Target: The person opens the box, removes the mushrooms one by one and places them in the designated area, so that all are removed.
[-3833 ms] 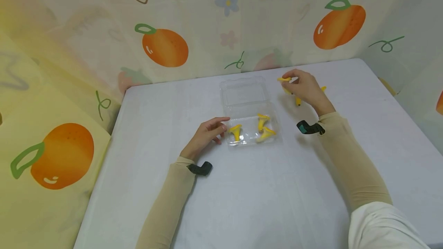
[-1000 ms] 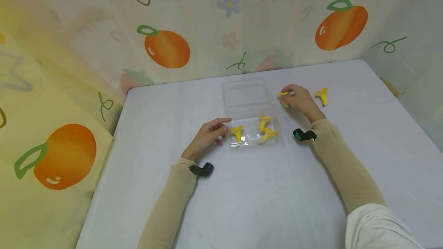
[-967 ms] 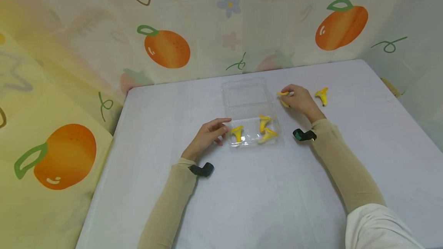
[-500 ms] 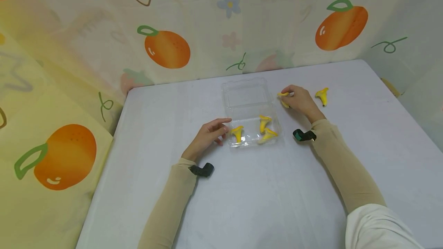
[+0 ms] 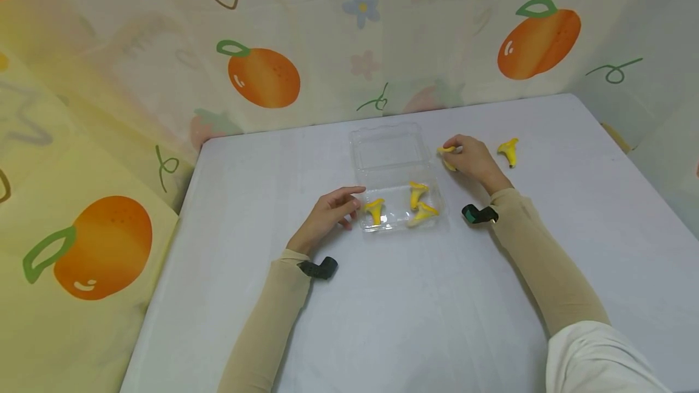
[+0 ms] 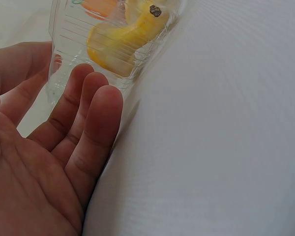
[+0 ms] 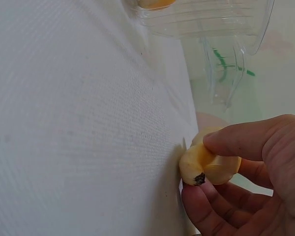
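Observation:
Yellow trumpet-shaped mushrooms, like chanterelles, are in view. My right hand (image 5: 475, 159) is just right of the clear plastic clamshell box (image 5: 390, 149), low over the table. Thumb and fingers pinch a mushroom (image 7: 194, 167), its dark stem end facing the right wrist camera. My left hand (image 5: 327, 211) rests at the box's left side, fingers loosely bent, fingertips right at the clear wall. In the box's base lie three mushrooms: one on the left (image 5: 374, 211), two on the right, upper (image 5: 417, 194) and lower (image 5: 423, 213). Another mushroom (image 5: 508, 151) lies on the table beyond my right hand.
The box stands with its lid folded back towards the rear edge of the white-covered table (image 5: 382, 320). Close behind the table hangs a curtain (image 5: 322, 29) printed with oranges and flowers. A small dark camera sits on each wrist.
Since the oldest frame, my right hand has come down and slightly nearer, uncovering the mushroom on its right. During the last second both hands have hardly moved, and the box holds the same mushrooms.

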